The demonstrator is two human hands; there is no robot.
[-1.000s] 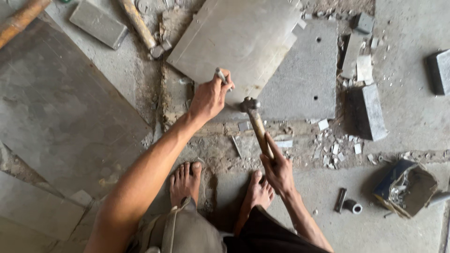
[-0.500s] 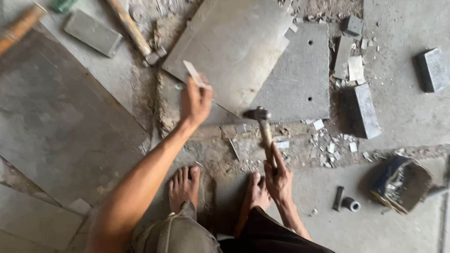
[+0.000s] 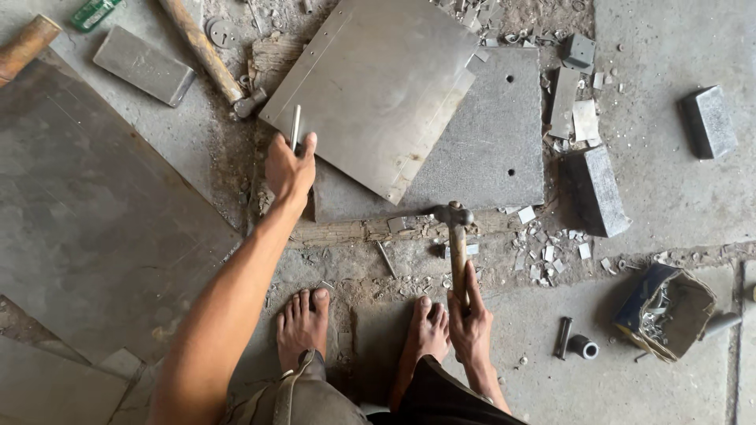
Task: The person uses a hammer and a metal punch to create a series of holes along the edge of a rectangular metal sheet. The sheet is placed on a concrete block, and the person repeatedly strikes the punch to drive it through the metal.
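the left hand (image 3: 290, 169) is closed around a thin metal rod (image 3: 295, 127), holding it upright at the left edge of a shiny metal sheet (image 3: 378, 86). the sheet lies tilted on a grey slab (image 3: 488, 149). the right hand (image 3: 470, 323) grips the wooden handle of a hammer (image 3: 457, 244), its head low by the slab's front edge. two bare feet (image 3: 303, 323) stand on the dusty floor (image 3: 654, 197). a small box (image 3: 665, 311) of bits sits to the right.
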